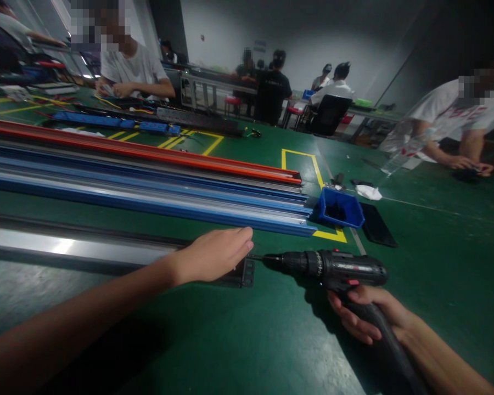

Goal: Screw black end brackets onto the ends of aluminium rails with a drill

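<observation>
My right hand [366, 312] is wrapped round the grip of a black cordless drill [333, 267], which lies level and points left. Its long bit reaches the end of a black and silver metal profile [119, 249]. Over that end, my left hand [216, 255] is closed on the profile, fingers together, with the fingertips hidden on the far side. A black slotted end plate [247, 273] shows just below the left hand. Whether the bit's tip sits in a screw cannot be made out, as the hand covers it.
Beyond the profile lie several long blue rails [189, 206] and an orange rail [168, 153]. To their right stands a blue bin [341, 207] with dark small parts, beside a black flat tablet-like object [376, 224]. Co-workers [134, 71] sit across the green table [247, 340].
</observation>
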A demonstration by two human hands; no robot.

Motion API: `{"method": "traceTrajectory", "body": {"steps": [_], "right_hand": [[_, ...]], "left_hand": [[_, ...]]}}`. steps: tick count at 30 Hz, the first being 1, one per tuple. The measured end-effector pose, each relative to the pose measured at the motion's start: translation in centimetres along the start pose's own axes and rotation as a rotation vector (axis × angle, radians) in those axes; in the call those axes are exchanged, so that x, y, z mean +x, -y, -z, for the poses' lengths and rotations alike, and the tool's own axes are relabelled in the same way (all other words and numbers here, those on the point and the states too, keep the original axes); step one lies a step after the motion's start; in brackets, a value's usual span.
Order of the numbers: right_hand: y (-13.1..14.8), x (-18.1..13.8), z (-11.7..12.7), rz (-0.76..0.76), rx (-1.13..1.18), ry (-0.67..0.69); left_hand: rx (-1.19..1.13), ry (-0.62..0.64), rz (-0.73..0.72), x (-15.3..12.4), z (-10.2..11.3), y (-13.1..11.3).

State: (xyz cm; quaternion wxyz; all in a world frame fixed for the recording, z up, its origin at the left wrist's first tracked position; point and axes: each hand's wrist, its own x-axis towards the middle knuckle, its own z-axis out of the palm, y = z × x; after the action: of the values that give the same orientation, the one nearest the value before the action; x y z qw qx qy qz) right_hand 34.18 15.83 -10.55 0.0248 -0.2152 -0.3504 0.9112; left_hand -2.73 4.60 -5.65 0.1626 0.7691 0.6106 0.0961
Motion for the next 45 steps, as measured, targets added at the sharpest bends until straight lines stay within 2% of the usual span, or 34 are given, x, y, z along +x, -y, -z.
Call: {"method": "traceTrajectory", "body": {"steps": [7, 20, 27, 45], "right_hand": [[-0.10, 0.02, -0.02, 0.010, -0.003, -0.022], [0.01, 0.25, -0.04, 0.016, 0.000, 0.047], [-0.07, 0.13, 0.01, 0.006, -0.011, -0.029], [-0.03, 0.17, -0.17, 0.026, -0.007, 0.000]], "left_hand": [[0.010, -0.008, 0.004, 0.00, -0.09, 0.03], [0.001, 0.009, 0.015, -0.01, 0.07, -0.07], [0.009, 0.004, 0.012, 0.06, -0.07, 0.03], [0.002, 0.021, 0.021, 0.19, 0.07, -0.05]]}}
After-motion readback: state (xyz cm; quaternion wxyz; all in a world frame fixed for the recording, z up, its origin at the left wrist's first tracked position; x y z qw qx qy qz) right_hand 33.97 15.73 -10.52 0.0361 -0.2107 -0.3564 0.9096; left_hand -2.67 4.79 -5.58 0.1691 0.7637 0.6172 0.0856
